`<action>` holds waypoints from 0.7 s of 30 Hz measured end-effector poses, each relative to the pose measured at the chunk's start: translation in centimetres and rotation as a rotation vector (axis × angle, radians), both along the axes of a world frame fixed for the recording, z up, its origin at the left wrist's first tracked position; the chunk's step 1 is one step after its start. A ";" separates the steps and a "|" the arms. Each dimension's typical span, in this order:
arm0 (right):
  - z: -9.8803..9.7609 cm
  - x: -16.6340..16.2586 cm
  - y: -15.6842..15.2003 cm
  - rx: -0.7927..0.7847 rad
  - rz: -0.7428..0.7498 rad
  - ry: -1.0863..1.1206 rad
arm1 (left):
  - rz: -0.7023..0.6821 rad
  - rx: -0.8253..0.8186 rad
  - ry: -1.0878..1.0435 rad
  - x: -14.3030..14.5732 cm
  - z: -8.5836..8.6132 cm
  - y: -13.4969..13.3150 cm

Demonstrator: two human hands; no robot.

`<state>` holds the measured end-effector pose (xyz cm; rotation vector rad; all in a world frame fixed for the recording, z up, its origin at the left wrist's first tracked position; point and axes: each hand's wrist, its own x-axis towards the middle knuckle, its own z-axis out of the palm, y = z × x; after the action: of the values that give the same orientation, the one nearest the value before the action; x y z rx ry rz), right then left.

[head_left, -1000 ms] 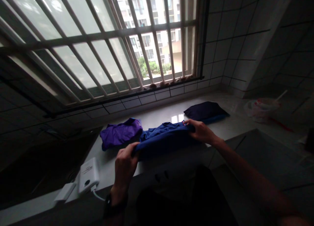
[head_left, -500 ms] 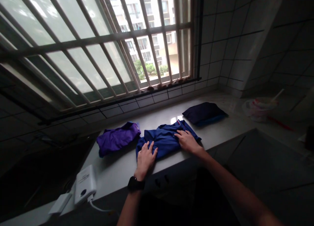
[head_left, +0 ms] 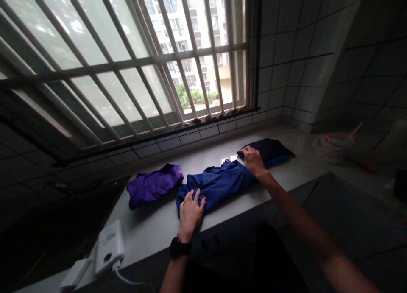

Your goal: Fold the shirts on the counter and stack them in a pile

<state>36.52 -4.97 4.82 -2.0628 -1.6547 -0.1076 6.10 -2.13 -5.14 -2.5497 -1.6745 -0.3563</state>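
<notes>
A dark blue garment (head_left: 219, 182) lies loosely folded on the counter, with a small red-and-white striped trim at its upper edge. My left hand (head_left: 191, 210) rests flat on its left end, fingers spread. My right hand (head_left: 253, 160) is just above the garment's right end, in front of a folded dark bundle of cloth (head_left: 275, 149). Its fingers are curled together; whether cloth is between them is hidden. To the left lies a folded purple garment (head_left: 155, 183).
The pale counter (head_left: 149, 229) runs below a barred window (head_left: 127, 68). A white device (head_left: 110, 246) with a cable sits at its left front, beside a smaller white block (head_left: 75, 272). At the right stand a tub in a plastic bag (head_left: 338, 144) and a red-handled item (head_left: 361, 165).
My right hand has lifted off the blue garment's surface and moved up and right, its fingers now curled. The garment's right part looks smoother. My left hand stays on the left end.
</notes>
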 end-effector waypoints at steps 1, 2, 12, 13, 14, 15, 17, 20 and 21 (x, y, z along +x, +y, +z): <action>-0.7 -1.4 -1.0 0.018 0.017 -0.008 | 0.013 0.008 0.011 0.0 0.0 -0.3; -1.7 -2.9 -2.1 -0.002 0.068 -0.004 | 0.028 0.024 0.023 0.1 -0.2 -0.6; -8.1 -5.4 -2.5 -0.443 0.341 0.050 | -0.050 0.204 0.049 -0.5 -0.5 -8.6; -7.8 -4.9 -2.0 -0.440 0.368 0.038 | -0.094 0.172 0.021 -1.1 -0.3 -9.1; -7.6 -4.7 -1.8 -0.411 0.382 0.024 | -0.144 0.153 -0.006 -1.9 -0.2 -9.4; -7.5 -4.6 -1.9 -0.357 0.393 0.013 | -0.201 0.150 -0.029 -2.9 -0.4 -9.5; -7.9 -4.9 -3.2 -0.230 0.459 0.012 | -0.316 0.183 -0.048 -5.1 -1.3 -9.4; -9.7 -6.3 -6.7 -0.157 0.683 0.049 | -0.412 0.250 -0.036 -7.7 -3.4 -8.8; -10.5 -6.9 -7.9 -0.161 0.738 0.051 | -0.419 0.268 -0.045 -8.2 -4.0 -8.6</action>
<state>29.64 -12.83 -5.71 -1.4113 -2.3302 0.3307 -2.11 -10.68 -9.15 -2.6768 -1.0047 -0.6184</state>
